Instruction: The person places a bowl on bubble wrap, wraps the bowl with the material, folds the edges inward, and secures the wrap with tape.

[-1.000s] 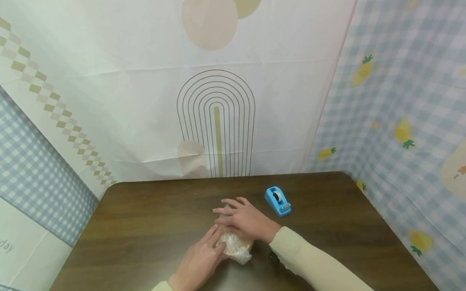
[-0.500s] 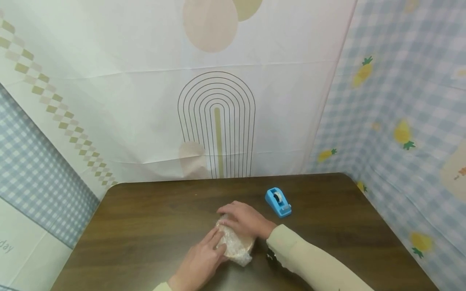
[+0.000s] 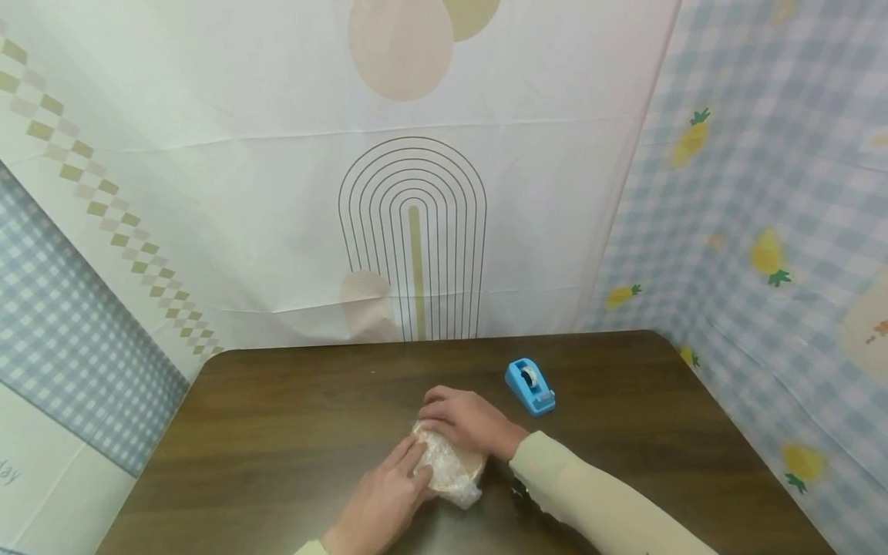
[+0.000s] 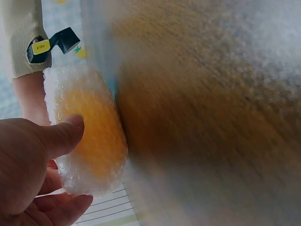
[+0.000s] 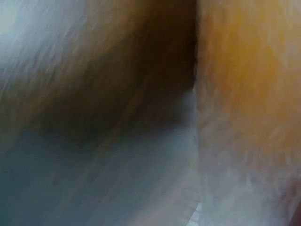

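Note:
A bundle in clear bubble wrap [image 3: 447, 468] lies on the table between the two hands; something orange shows through the wrap [image 4: 91, 134] in the left wrist view. My left hand [image 3: 384, 493] holds its near left side, with the thumb [image 4: 66, 136] over the wrap and the fingers around the edge. Across the far right side, my right hand [image 3: 465, 418] curls its fingers over the bundle's far edge. Close up in the right wrist view, the wrapped orange thing [image 5: 254, 75] fills the right side, blurred. What the orange thing is stays hidden by the wrap.
A blue tape dispenser [image 3: 530, 387] with a roll in it stands behind and right of the right hand. The dark wooden table [image 3: 277, 432] ends at a patterned cloth backdrop [image 3: 541, 216]. A small black device [image 4: 51, 46] sits on the right sleeve.
The right hand's spread fingers have drawn in and curled over the bundle's far edge, folding the wrap there down. The left hand has kept its place.

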A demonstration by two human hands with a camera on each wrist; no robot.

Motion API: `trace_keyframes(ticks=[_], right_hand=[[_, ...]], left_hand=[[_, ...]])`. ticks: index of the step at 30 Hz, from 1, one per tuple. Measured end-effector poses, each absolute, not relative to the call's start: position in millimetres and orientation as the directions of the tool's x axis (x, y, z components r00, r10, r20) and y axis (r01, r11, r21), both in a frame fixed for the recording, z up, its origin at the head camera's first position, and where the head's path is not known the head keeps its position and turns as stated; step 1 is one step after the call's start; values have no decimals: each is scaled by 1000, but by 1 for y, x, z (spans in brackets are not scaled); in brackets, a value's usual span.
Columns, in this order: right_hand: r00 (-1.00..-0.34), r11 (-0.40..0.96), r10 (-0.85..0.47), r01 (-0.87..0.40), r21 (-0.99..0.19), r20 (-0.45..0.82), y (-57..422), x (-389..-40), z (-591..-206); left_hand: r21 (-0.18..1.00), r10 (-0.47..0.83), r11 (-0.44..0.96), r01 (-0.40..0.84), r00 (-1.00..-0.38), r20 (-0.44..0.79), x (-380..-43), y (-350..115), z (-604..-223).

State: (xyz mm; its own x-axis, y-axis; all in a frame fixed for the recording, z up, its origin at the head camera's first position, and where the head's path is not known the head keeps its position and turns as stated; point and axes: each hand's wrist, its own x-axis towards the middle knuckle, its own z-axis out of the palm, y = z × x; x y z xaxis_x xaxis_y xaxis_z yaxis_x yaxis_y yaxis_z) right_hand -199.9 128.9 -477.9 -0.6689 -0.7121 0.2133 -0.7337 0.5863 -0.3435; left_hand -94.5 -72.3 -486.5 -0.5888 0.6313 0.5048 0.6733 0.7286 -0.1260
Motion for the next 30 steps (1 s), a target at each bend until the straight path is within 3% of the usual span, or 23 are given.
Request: trace_keyframes(ticks=[8, 13, 22, 30], right_hand=[[-656, 614, -754, -689, -385, -26, 136, -202, -478], [-615, 564, -788, -725, -395, 4, 136, -202, -479], [-582, 535, -808, -788, -306, 86, 125, -206, -482], [-567, 513, -811, -807, -293, 144, 123, -208, -487]], left_hand=[[-91, 636, 728, 679, -621, 458, -93, -70, -484], [-101, 638, 722, 685, -602, 480, -94, -70, -485], [-151, 636, 729, 667, -581, 507, -94, -70, -486], [-145, 643, 733, 664, -609, 465, -94, -69, -484]])
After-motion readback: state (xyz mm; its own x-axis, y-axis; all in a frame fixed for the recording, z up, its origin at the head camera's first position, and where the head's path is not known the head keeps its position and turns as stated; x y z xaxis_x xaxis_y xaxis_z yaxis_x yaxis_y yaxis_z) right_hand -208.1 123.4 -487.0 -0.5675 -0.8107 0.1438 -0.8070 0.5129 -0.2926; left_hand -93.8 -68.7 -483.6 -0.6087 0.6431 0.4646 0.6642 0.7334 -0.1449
